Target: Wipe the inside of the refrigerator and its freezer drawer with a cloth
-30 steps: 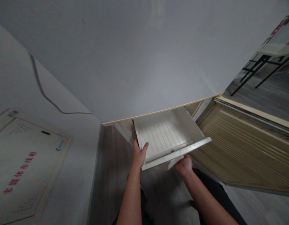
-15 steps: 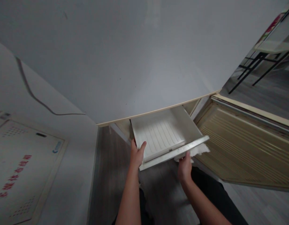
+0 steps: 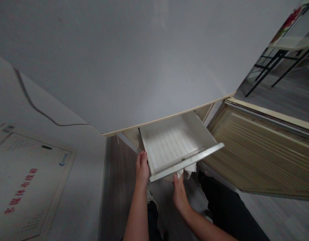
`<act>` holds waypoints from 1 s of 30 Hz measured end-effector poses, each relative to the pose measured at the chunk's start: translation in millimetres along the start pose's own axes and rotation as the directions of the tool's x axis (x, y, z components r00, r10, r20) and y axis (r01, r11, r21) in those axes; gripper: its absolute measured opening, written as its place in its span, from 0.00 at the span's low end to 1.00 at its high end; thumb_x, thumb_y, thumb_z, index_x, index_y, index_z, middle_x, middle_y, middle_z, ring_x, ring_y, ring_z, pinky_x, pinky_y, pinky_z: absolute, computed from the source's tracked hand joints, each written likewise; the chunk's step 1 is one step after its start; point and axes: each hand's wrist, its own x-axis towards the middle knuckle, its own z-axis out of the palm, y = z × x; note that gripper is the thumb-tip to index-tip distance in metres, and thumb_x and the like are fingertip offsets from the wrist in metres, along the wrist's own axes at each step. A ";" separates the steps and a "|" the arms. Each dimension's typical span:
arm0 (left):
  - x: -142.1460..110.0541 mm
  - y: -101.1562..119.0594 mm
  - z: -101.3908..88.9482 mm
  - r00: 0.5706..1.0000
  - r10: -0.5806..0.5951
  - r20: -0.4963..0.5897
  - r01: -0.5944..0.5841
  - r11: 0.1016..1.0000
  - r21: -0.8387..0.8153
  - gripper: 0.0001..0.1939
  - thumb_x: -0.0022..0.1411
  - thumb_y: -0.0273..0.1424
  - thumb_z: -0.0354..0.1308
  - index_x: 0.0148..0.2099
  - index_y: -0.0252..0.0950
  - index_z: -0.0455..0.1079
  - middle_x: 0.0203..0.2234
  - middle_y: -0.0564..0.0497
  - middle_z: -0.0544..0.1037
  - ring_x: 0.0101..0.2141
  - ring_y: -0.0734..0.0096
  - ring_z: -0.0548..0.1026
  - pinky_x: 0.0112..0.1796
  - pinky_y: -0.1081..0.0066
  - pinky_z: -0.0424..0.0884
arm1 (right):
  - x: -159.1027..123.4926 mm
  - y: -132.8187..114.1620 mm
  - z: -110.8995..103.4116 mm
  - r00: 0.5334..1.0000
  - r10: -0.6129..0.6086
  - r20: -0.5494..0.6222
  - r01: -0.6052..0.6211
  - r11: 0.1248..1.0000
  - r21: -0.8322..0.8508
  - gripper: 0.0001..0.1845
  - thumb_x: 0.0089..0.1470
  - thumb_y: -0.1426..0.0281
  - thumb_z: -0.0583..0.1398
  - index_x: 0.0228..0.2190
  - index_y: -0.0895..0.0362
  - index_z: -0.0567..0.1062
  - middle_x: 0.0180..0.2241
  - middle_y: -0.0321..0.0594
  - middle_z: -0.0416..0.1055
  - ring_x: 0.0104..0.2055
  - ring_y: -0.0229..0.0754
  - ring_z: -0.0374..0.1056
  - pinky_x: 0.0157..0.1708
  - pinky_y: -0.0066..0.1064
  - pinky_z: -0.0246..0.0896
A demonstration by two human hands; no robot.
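Note:
A white drawer with a ribbed bottom is pulled out of the low opening of a fridge, tilted, with its front edge towards me. My left hand is closed at the drawer's left side wall, near the front corner; its fingertips are partly hidden against the wall. Under the drawer's front edge, my right hand is closed on a crumpled white cloth, pressed up against the underside. Part of the cloth is hidden behind that edge. Nothing lies inside the drawer.
The fridge's lower door stands open to the right. Its upper door fills the view above the drawer. On the left wall are a white metal panel and a cable. A table stands at the far right.
My right hand has moved left along the underside of the drawer's front with the cloth. My left thumb has come off the inside of the drawer; that hand now sits outside the wall.

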 end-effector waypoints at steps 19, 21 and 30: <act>-56.7 36.2 -2.1 0.791 0.599 0.129 -0.593 0.696 0.405 0.21 0.67 0.39 0.56 0.60 0.41 0.66 0.63 0.42 0.65 0.65 0.58 0.60 0.65 0.56 0.55 | 58.2 -30.0 36.2 0.977 -0.209 -0.030 0.207 0.976 -0.062 0.38 0.56 0.46 0.58 0.62 0.52 0.64 0.72 0.36 0.37 0.74 0.41 0.19 0.72 0.42 0.20; -57.9 36.5 0.8 0.787 0.594 0.168 -0.600 0.670 0.438 0.21 0.66 0.39 0.57 0.59 0.41 0.66 0.63 0.43 0.64 0.67 0.57 0.56 0.66 0.53 0.53 | 59.0 -28.8 39.0 0.975 -0.207 -0.084 0.206 0.978 -0.023 0.37 0.56 0.49 0.59 0.62 0.49 0.63 0.72 0.35 0.40 0.74 0.40 0.19 0.72 0.44 0.26; -71.5 33.9 10.6 0.682 0.660 0.315 -0.712 0.503 0.490 0.18 0.66 0.31 0.55 0.57 0.41 0.69 0.61 0.43 0.69 0.68 0.53 0.54 0.66 0.44 0.50 | 73.1 -59.4 23.4 0.878 -0.418 -0.235 0.395 0.908 -0.139 0.26 0.55 0.62 0.58 0.54 0.55 0.72 0.61 0.47 0.64 0.69 0.49 0.49 0.68 0.42 0.45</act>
